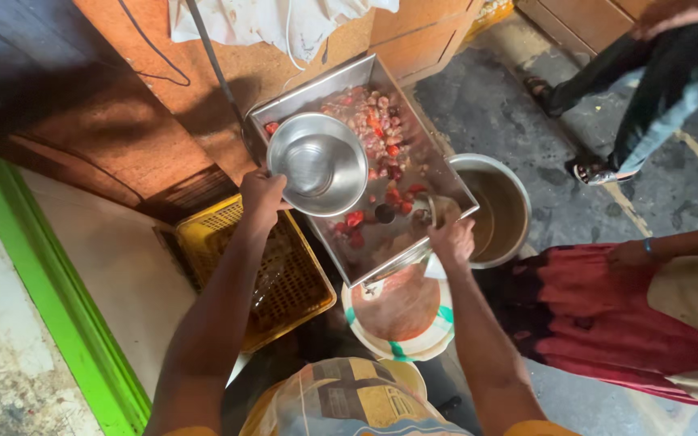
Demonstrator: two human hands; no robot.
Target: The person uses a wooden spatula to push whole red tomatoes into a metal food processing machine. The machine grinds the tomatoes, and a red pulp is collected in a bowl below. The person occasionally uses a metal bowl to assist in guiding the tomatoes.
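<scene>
The grey, stained concrete floor carries a round steel pot with brown liquid and, near it, a white bucket with green stripes. A yellow plastic crate stands beside them. The rectangular steel tray of red fruit pieces rests above them.

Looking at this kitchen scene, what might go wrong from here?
The steel tray of red and brown pieces looks tilted, its low corner held by the right hand over the bucket; a slip might spill it. The left hand holds the steel bowl by its rim only, so it might tip.
</scene>
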